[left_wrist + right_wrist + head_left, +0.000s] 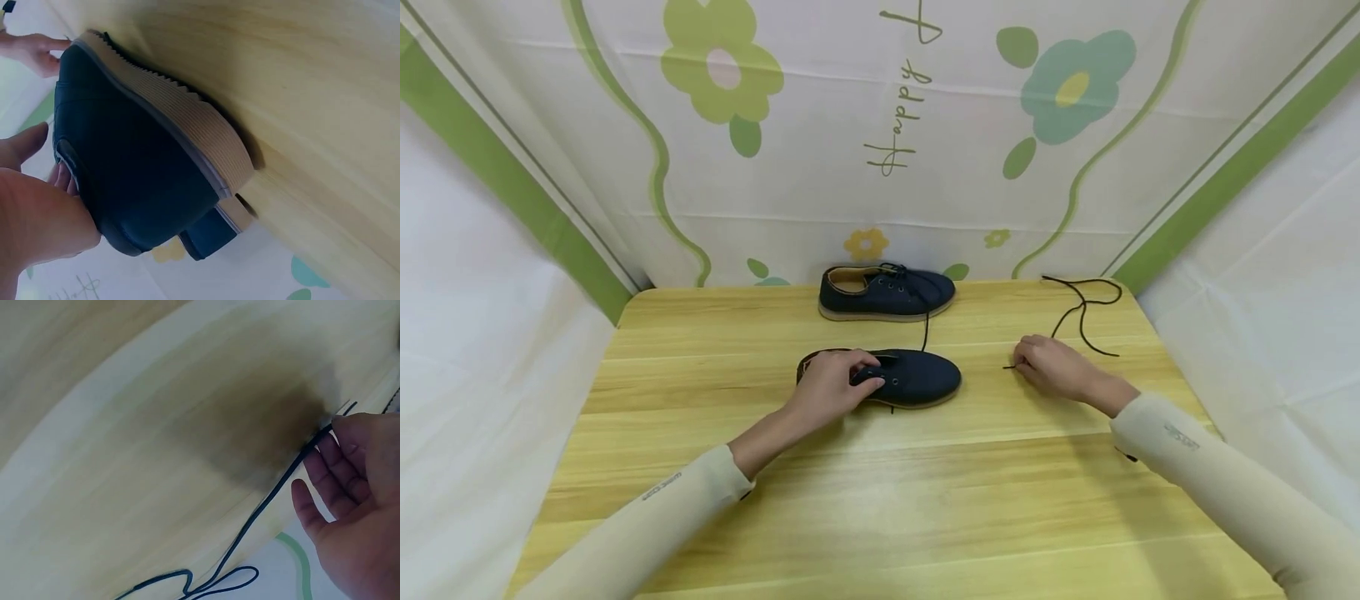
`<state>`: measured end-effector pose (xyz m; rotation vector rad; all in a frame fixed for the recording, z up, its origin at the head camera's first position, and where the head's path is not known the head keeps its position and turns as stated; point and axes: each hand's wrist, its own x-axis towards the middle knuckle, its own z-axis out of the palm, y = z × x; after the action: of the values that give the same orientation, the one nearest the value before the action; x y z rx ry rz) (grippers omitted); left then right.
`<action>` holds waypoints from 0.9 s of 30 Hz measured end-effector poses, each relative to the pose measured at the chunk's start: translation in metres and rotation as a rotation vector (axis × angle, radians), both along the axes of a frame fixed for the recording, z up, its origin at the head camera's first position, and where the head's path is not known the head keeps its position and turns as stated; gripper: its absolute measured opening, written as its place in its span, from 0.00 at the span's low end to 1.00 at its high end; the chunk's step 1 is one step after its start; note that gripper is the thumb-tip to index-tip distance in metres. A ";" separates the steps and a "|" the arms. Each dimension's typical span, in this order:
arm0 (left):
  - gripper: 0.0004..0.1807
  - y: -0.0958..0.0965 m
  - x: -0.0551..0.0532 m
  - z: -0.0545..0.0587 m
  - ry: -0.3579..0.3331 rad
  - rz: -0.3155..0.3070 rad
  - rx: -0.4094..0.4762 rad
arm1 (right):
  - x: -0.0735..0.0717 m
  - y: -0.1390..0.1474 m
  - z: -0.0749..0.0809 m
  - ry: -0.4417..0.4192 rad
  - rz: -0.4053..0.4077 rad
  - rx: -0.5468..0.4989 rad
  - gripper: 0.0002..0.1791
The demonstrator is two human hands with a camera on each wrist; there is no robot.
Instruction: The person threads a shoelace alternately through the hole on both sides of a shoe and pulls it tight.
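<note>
A dark navy shoe (928, 379) lies on the table with its toe to the right. My left hand (835, 383) holds it at the opening, thumb and index finger about the tongue near the eyelets. In the left wrist view the other fingers reach inside the collar of the shoe (137, 162), and the heel faces the camera. To the right, my right hand (1056, 367) pinches a black shoelace (259, 509) near one end, close over the table. The tip pokes out past the fingers, while the rest of the lace trails in loops toward the back right.
A matching navy shoe (925, 287) with its lace tied stands behind, near the back edge; one lace end runs down toward the front shoe. The wooden table (880, 517) meets a white curtain (850, 125) with printed flowers, and white cloth hangs on both sides.
</note>
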<state>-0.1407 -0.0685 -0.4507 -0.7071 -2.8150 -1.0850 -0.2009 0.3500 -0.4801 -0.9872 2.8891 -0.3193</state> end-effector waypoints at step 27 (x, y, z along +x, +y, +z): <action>0.08 0.009 -0.012 -0.001 -0.195 0.056 -0.015 | 0.050 -0.089 0.049 -0.404 -0.212 -0.522 0.07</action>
<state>-0.1530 -0.0599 -0.4516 -0.5475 -2.9865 -1.1849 -0.1505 0.2612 -0.4314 -0.5629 2.5740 -1.1804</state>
